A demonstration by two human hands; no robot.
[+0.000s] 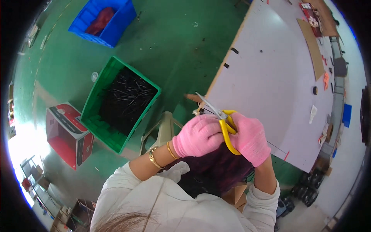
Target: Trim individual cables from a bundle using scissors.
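Both hands wear pink knitted gloves and meet over the near left edge of the table. My right hand [252, 138] is closed around the yellow handles of a pair of scissors [228, 136]. Their metal blades point up and to the left, past the table edge. Close beside the handles, my left hand [198, 135] has its fingers curled together. What those fingers grip, if anything, is hidden. A thin dark piece shows just above them by the blades, too small to name. Below the hands, dark purple cloth [216, 168] covers my lap.
On the floor to the left stands a green crate [101, 133] full of thin black pieces [127, 96]. Near it are an open red-and-white box [62, 133] and a blue crate [116, 31] with a dark red bundle. Small black pieces [234, 50] lie along the pale table [266, 89].
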